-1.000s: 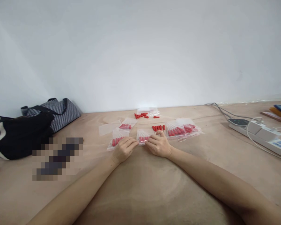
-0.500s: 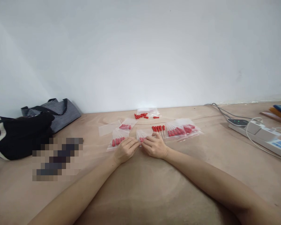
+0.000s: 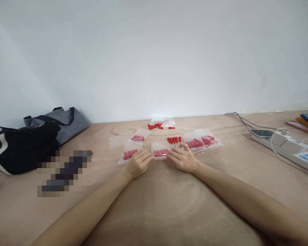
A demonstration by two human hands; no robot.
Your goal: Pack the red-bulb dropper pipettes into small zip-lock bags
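Here, line by line

Left hand [image 3: 138,163]: fingers curled, tips pressing the left end of the small clear bag [image 3: 160,150] against the table [image 3: 154,205]; it pins the bag rather than lifting it

Right hand [image 3: 184,159]: fingers bent, tips on the bag's right end, pinching along its near edge

Small clear bag: flat on the table between the two hands, a row of red caps [image 3: 161,152] inside, near its front

Step in hand: by the look of it, pressing the bag's strip shut from the middle outward

Doing it well: keep the left fingertips still as an anchor; run the right along the edge in one firm pass; keep the caps clear of the strip so nothing gets trapped; press down, not forward, or the bag slides into its neighbours

Neighbours: a filled bag [image 3: 128,153] touching on the left, a fanned pile of filled bags [image 3: 200,140] just right, loose red caps [image 3: 157,126] farther back

Elsewhere: striped bag [image 3: 64,121] far left, power strip [image 3: 284,145] far right, both well apart from the hands
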